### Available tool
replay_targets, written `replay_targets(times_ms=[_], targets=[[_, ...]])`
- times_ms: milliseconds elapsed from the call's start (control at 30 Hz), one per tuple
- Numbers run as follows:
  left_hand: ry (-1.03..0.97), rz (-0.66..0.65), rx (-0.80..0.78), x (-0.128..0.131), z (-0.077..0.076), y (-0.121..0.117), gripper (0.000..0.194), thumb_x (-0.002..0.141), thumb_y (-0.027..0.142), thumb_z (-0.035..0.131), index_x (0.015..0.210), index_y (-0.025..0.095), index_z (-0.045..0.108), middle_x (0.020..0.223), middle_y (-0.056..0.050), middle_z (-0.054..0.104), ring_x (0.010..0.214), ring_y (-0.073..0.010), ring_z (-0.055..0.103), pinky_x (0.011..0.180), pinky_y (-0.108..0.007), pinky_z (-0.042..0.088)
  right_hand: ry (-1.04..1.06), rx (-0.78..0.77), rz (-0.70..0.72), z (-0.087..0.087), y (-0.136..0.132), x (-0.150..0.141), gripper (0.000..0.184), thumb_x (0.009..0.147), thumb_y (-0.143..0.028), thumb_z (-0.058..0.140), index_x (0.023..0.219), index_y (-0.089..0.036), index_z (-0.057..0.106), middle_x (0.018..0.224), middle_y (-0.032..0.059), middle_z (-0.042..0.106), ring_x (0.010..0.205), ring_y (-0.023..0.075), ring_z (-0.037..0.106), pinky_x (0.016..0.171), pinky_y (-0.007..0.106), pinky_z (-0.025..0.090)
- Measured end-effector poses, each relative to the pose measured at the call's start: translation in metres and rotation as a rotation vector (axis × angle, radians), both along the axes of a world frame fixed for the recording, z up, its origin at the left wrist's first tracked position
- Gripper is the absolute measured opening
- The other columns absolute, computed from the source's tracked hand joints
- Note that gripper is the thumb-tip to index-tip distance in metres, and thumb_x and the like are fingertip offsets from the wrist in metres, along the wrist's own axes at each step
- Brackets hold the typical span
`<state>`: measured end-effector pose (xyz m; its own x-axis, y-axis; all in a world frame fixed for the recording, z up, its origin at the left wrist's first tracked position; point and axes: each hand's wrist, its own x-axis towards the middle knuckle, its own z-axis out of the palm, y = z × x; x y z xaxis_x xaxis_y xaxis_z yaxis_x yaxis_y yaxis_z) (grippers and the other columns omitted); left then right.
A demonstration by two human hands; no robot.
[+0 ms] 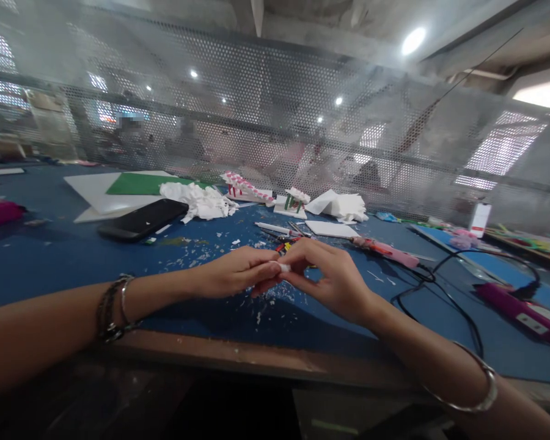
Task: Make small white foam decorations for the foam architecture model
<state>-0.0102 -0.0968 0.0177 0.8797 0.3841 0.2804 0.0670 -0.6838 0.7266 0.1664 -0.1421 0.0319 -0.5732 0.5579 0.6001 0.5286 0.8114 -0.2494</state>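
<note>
Both hands meet over the blue tabletop [201, 318], near its front edge. My left hand [233, 272] pinches a small white piece [284, 267] between thumb and fingers. From the other side, the thumb and fingertips of my right hand [332, 278] close on the same piece. Its exact kind is too small to make out. Just behind the hands lie pliers-like tools with red and yellow handles [288, 246], partly hidden, and a white pen-like stick [275, 228]. White scraps are scattered under and around the hands.
A black phone [144, 220], crumpled white tissue [201, 200] and a green sheet [137, 183] lie left. Small pink-and-white models [245, 186] stand at the back. Right are a pink glue gun or soldering tool [387, 252], its cable [453, 293] and a purple power strip [522, 311].
</note>
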Motion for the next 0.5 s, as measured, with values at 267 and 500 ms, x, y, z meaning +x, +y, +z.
replay_targets(times_ms=[267, 500], targets=[[-0.051, -0.009, -0.206, 0.0028, 0.0021, -0.0050, 0.027, 0.085, 0.035, 0.024, 0.075, 0.015, 0.039, 0.060, 0.004, 0.030, 0.051, -0.0084, 0.027, 0.047, -0.020, 0.026, 0.022, 0.062, 0.033, -0.0012, -0.0004, 0.0000, 0.002, 0.079, -0.017, 0.049, 0.080, -0.016, 0.050, 0.075, -0.0003, 0.053, 0.062, 0.0050, 0.049, 0.058, 0.017, 0.042], [-0.049, 0.002, -0.233, 0.0043, 0.0024, -0.0050, 0.027, 0.084, 0.040, 0.030, 0.074, 0.016, 0.036, 0.064, 0.004, 0.028, 0.055, -0.0086, 0.026, 0.049, -0.021, 0.026, 0.014, -0.107, -0.061, 0.0005, 0.0006, 0.0004, 0.013, 0.079, -0.029, 0.051, 0.083, -0.016, 0.050, 0.067, -0.0016, 0.056, 0.056, 0.0057, 0.049, 0.053, 0.017, 0.040]])
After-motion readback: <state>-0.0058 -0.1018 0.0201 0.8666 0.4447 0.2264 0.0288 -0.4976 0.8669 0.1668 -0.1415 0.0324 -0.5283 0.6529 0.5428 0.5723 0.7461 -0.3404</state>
